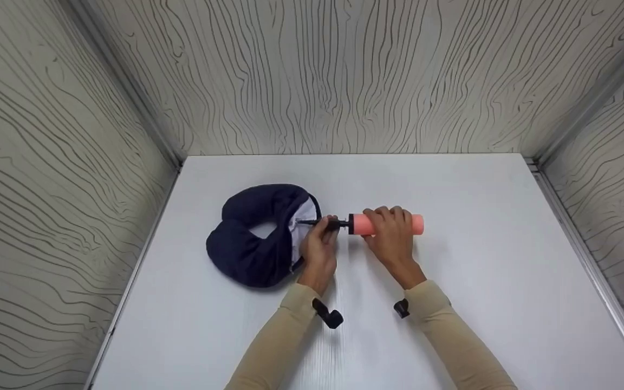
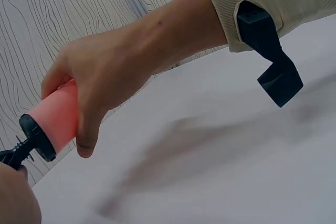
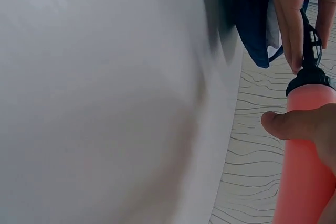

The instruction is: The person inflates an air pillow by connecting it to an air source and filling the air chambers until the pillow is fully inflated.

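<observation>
A navy U-shaped neck pillow (image 1: 252, 262) lies on the left part of the table. Its cover gapes along the right side, and a pale inner layer (image 1: 305, 212) shows there. My right hand (image 1: 396, 238) grips the coral barrel of a hand air pump (image 1: 359, 224), which points left. Just right of the pillow, my left hand (image 1: 320, 253) holds the pump's black front part between thumb and fingers. The thin black nozzle (image 1: 307, 222) reaches over the pale layer; whether its tip sits in a valve I cannot tell. In the right wrist view the barrel (image 3: 304, 182) appears close up.
A white table (image 1: 480, 303) carries everything. Wood-grain patterned panels (image 1: 312, 81) rise at the back and on both sides, with metal strips at the edges. A black strap-like piece (image 1: 328, 315) hangs at the left cuff, and another (image 1: 401, 308) at the right cuff.
</observation>
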### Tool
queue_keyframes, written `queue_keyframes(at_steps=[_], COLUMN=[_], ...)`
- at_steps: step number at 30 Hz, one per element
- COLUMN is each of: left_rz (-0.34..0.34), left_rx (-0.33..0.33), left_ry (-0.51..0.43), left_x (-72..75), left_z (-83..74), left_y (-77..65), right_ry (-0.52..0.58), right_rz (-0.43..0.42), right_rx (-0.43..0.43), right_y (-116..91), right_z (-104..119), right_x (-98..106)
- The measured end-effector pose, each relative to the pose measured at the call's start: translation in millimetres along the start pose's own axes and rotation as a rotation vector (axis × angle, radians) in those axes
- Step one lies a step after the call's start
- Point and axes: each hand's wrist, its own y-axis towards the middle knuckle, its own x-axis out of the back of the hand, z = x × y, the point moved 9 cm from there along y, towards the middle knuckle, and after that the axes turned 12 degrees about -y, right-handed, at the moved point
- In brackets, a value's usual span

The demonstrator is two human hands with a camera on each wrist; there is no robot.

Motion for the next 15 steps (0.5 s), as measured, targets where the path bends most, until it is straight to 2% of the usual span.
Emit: queue_keyframes(at_steps=[6, 15], left_rz=[0.011, 0.011], left_rx=[0.001, 0.006], left_ry=[0.008, -0.010], left_x=[-3.2, -6.9], left_z=[-2.7, -13.9], left_y=[3.2, 10.6], right_ry=[0.002, 0.034], right_rz=[-0.003, 0.017], right_rx=[0.023, -0.009], right_y=[0.8, -6.6], right_z=[0.3, -33.3], right_x=[1.3, 2.8])
